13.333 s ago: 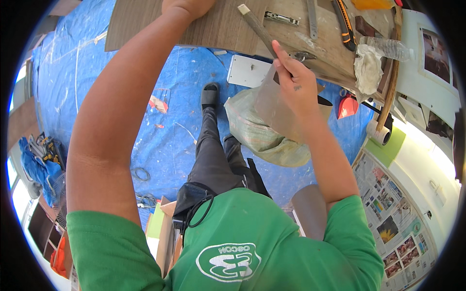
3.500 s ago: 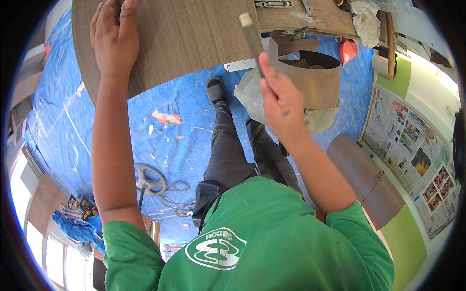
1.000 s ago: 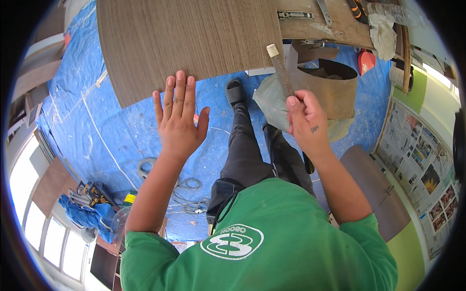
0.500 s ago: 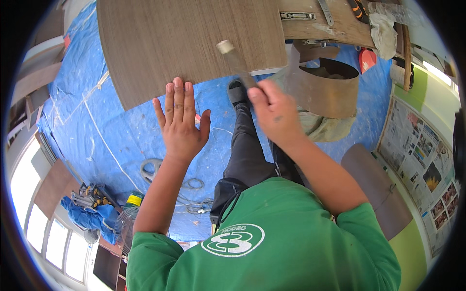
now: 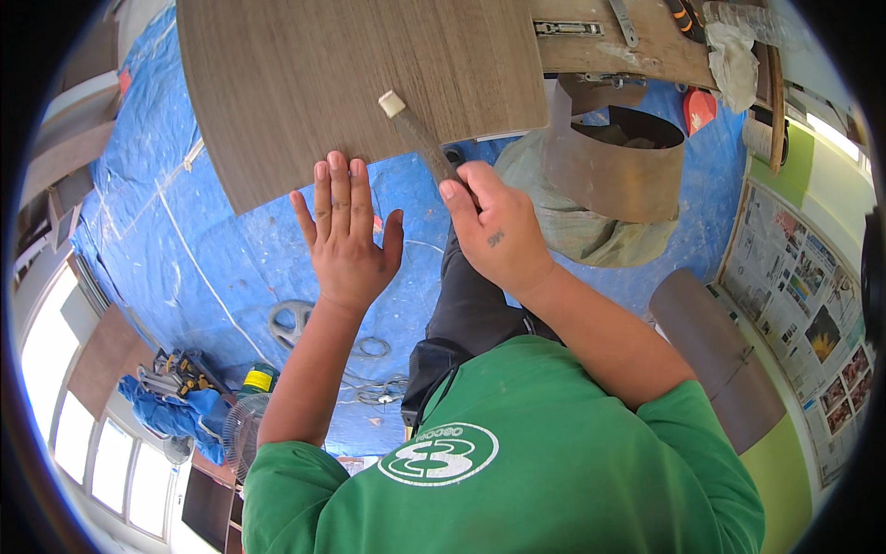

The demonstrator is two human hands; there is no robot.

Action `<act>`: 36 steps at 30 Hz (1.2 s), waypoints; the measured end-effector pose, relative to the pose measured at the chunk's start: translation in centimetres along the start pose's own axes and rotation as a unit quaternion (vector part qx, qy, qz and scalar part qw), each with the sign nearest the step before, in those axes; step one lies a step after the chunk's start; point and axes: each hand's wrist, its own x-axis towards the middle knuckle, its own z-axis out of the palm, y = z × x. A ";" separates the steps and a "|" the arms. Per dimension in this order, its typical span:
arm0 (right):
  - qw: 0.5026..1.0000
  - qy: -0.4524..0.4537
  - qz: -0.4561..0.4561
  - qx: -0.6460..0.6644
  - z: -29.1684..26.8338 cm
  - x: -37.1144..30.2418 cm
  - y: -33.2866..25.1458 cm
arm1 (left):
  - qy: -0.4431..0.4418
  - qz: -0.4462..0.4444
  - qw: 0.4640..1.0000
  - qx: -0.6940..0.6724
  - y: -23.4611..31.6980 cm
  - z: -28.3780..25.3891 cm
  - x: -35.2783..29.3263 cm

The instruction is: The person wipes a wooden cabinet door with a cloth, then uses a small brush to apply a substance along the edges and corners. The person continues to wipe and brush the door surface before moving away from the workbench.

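Note:
A large brown wood-grain panel (image 5: 369,74) spreads across the top of the view. At its near edge my left hand (image 5: 346,245) lies flat, fingers stretched out and fingertips on the panel's edge. My right hand (image 5: 498,226), to its right, is closed around the near end of a stick-like hand tool (image 5: 420,138). This tool has a dark, worn shaft and a pale, squarish tip; its exact kind cannot be made out. The tip is over the panel, and whether it touches the surface is unclear.
A wooden bench (image 5: 646,51) at the upper right bears a metal drawer slide (image 5: 568,29), a cloth (image 5: 734,66) and tools. Below it stands a curled brown sheet (image 5: 614,175). A blue tarp (image 5: 212,258) covers the floor, with cords and a fan (image 5: 245,434) at lower left.
My right hand has moved left and toward me with the tool, whose tip has shifted left and slightly nearer. My left hand has barely moved.

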 end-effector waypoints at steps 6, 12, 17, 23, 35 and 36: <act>0.996 0.033 0.081 0.018 -2.6 0.5 0.6 | 0.010 -0.002 1.000 0.000 0.0 0.4 -0.3; 1.000 0.019 0.022 0.005 0.2 -1.6 1.4 | 0.002 0.002 1.000 -0.002 0.0 0.2 0.0; 0.958 0.019 0.205 0.201 -0.7 0.5 -0.1 | -0.001 -0.003 1.000 0.005 -0.1 0.2 -0.2; 0.949 -0.009 0.200 0.245 0.8 -0.7 -0.7 | 0.015 0.005 1.000 -0.010 -0.1 0.5 -0.1; 0.928 -0.002 0.211 0.307 1.3 -0.7 -1.0 | 0.014 0.011 1.000 -0.002 -0.4 0.7 -0.1; 0.934 -0.021 0.198 0.297 1.7 -0.9 -1.1 | 0.012 0.010 1.000 0.001 -0.4 0.5 -0.1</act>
